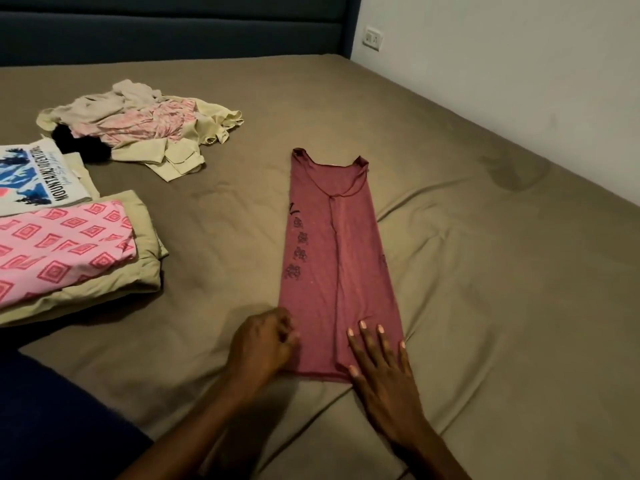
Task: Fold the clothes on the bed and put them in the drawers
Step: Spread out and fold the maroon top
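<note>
Head view: red top [337, 258] lies mid-bed, already a narrow strip. Left hand [265, 344] pinches the 7 o'clock hem corner, right hand [379, 362] presses flat. Probably lift both corners evenly toward 12 o'clock.

the folded stack [52, 244] at middle left runs off the frame's left edge; the left hand [263, 344] hides the maroon top's [339, 258] near-left corner.
</note>
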`<control>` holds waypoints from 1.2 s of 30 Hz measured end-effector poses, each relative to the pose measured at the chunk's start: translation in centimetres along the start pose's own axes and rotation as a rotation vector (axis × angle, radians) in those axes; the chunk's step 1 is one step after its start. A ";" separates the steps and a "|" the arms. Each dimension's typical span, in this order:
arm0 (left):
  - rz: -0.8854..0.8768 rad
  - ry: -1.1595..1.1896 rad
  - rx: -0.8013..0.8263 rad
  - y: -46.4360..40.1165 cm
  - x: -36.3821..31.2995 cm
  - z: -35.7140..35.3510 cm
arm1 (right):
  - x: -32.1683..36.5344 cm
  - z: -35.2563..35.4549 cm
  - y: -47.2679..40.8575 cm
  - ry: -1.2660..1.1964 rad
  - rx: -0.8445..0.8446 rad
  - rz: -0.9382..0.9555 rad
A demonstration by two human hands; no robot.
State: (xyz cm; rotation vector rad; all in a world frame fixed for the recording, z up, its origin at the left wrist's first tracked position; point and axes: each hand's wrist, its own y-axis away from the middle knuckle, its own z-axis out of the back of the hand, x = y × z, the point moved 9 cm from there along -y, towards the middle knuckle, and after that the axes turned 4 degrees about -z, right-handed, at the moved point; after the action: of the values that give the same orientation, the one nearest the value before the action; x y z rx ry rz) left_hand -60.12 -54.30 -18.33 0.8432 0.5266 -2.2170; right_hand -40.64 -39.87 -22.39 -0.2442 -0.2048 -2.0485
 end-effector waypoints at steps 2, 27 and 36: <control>-0.263 -0.235 -0.122 0.3 -0.2 3.0 | -0.6 2.7 0.8 -0.363 0.030 0.054; 0.589 0.792 0.293 -16.1 1.9 0.1 | -10.9 6.9 -20.9 -1.298 0.229 -0.700; 0.441 0.593 0.197 -15.6 5.8 -1.4 | -11.9 4.5 -18.8 -1.271 0.055 -0.676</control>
State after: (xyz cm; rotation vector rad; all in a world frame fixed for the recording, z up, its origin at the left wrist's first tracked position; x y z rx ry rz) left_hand -74.04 -45.64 -21.51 1.5720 0.3442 -1.6162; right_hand -51.43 -19.88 -21.85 -1.5985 -1.2409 -2.2100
